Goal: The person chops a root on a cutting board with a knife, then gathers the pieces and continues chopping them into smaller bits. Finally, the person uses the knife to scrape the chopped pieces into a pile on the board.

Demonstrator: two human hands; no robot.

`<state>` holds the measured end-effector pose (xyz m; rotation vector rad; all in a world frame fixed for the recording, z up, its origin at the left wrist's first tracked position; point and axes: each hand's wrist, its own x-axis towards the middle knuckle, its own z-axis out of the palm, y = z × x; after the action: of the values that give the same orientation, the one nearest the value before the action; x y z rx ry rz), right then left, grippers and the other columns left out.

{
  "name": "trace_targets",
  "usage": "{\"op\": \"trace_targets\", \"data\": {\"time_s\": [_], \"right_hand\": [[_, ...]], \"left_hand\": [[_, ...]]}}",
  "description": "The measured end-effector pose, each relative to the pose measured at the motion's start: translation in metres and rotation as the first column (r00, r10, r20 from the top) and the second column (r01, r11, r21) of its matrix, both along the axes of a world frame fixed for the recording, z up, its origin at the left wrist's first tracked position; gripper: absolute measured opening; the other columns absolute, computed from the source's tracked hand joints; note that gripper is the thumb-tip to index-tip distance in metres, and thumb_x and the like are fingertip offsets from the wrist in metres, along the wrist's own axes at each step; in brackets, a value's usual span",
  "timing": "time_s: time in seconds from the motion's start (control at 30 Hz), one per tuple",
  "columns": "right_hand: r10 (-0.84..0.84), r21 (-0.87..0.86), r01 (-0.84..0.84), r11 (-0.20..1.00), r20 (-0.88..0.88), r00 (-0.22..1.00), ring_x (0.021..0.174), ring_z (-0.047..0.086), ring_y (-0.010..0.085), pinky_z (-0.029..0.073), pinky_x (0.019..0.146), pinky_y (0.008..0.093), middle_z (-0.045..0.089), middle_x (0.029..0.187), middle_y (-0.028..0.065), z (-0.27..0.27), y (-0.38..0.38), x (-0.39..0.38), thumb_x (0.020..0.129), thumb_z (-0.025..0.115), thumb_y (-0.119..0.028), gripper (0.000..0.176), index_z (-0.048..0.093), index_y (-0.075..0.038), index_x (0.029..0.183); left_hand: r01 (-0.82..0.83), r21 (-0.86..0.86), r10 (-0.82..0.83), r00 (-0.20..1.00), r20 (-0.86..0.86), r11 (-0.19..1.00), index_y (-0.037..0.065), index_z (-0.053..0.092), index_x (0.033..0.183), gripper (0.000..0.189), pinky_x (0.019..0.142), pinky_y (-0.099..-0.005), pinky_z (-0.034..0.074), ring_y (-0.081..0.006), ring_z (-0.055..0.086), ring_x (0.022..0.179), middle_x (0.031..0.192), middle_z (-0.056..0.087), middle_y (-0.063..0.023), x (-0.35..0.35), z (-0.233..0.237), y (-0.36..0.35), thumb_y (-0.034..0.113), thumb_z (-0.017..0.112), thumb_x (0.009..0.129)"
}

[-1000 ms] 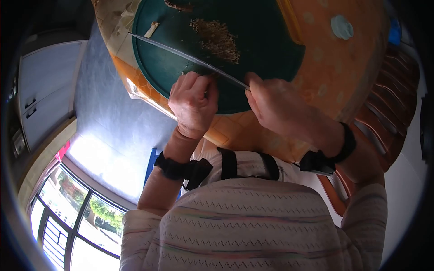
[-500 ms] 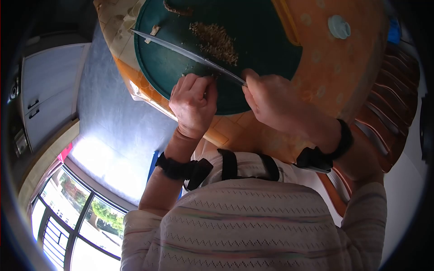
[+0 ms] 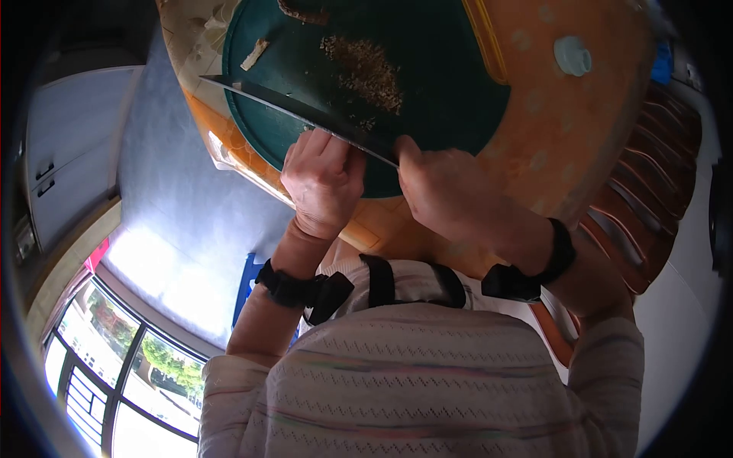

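My right hand (image 3: 443, 183) is closed round the handle of a long kitchen knife (image 3: 284, 105). The blade slants up and left across a round dark green cutting board (image 3: 447, 84), its tip reaching past the left rim. Close against the blade's near side, my left hand (image 3: 322, 182) rests on the board with its fingers curled under. Whatever those fingers hold is hidden. Beyond the knife lies a pile of finely chopped brown bits (image 3: 365, 72). A brown strip (image 3: 304, 13) and a pale piece (image 3: 256, 54) lie farther off on the board.
A yellow-orange strip (image 3: 486, 40) runs along the board's right side. The table (image 3: 527, 137) has an orange patterned cover, with a pale plastic cap (image 3: 573, 56) on it. A brown slatted chair (image 3: 641, 191) stands at the right, a blue frame (image 3: 246, 286) at the lower left.
The knife and my right hand have moved left and toward me, and the blade's tip now extends past the board's rim. My left hand has barely shifted. The view has also moved slightly.
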<state>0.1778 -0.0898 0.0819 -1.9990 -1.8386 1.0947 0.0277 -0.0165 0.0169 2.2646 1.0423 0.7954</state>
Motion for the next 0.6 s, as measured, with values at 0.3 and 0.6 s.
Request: {"op": "trace_targets", "data": {"time_s": [0.3,0.6], "right_hand": [[-0.025,-0.048,0.023,0.999,-0.036,0.999,0.064,0.064,0.0382,0.051,0.056,0.0459,0.061,0.063,0.0192,0.009,0.006,0.017,0.079,0.056,-0.001,0.008,0.049,0.001,0.082],[0.0,-0.104,-0.009,0.995,-0.082,0.997,0.063,0.063,0.0383,0.051,0.056,0.0459,0.061,0.062,0.0183,0.012,0.01,0.019,0.079,0.055,0.0,0.007,0.049,0.001,0.082]], "left_hand": [[-0.03,-0.022,0.03,1.0,0.002,0.999,0.006,0.066,0.078,0.011,0.062,-0.0338,0.046,-0.028,0.059,0.069,0.074,0.06,-0.0084,-0.002,-0.003,-0.004,-0.002,0.069,0.07],[-0.039,-0.02,0.038,0.999,-0.006,0.999,0.009,0.063,0.073,0.011,0.063,-0.0349,0.045,-0.0247,0.058,0.07,0.072,0.056,-0.0039,0.0,-0.004,-0.004,0.004,0.07,0.067]]}}
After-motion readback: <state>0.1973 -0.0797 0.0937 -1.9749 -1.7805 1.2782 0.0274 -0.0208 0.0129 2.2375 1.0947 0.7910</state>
